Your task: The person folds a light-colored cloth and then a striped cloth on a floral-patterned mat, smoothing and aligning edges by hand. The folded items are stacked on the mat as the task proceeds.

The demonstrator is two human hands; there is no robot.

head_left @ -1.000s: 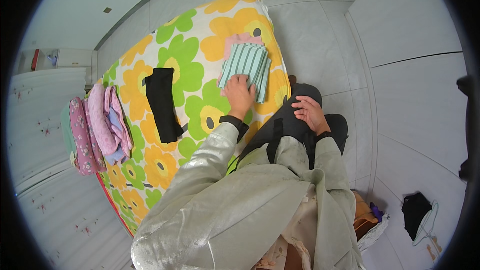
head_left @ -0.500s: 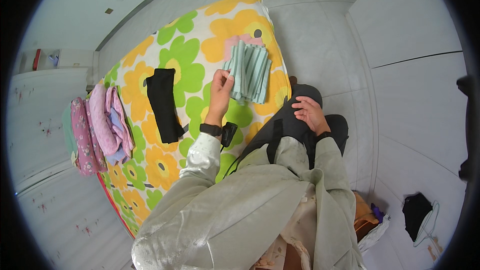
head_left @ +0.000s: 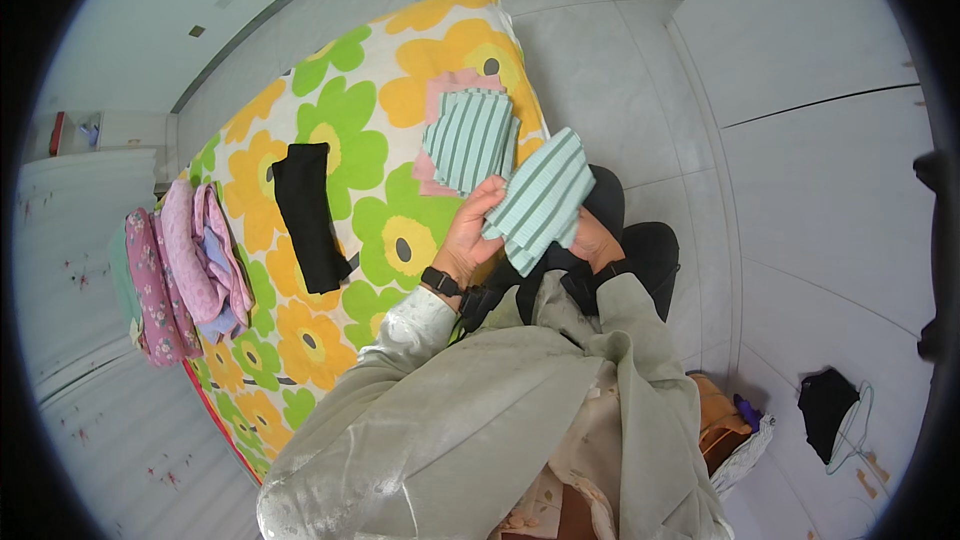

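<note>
A folded green-and-white striped cloth (head_left: 545, 195) is held up above my lap, beside the bed's edge. My left hand (head_left: 478, 230) is closed on its left edge, with the thumb on top. At its lower right, my right hand (head_left: 597, 243) holds it from behind; the cloth hides those fingers. Just beyond my left hand, another folded striped cloth (head_left: 468, 140) lies on a pink cloth (head_left: 432, 185) on the bed.
Folded black fabric (head_left: 306, 220) lies mid-bed on the flowered sheet (head_left: 365, 165). Pink clothes (head_left: 195, 260) and a floral roll (head_left: 155, 285) are heaped at the left edge. A bag (head_left: 735, 460) stands behind me to the right, near a black garment (head_left: 826, 410) and a hanger (head_left: 853, 440).
My left hand has lifted one striped cloth off the pile, bringing it right and toward me. My right hand, empty before, now meets it from behind. The view has shifted slightly.
</note>
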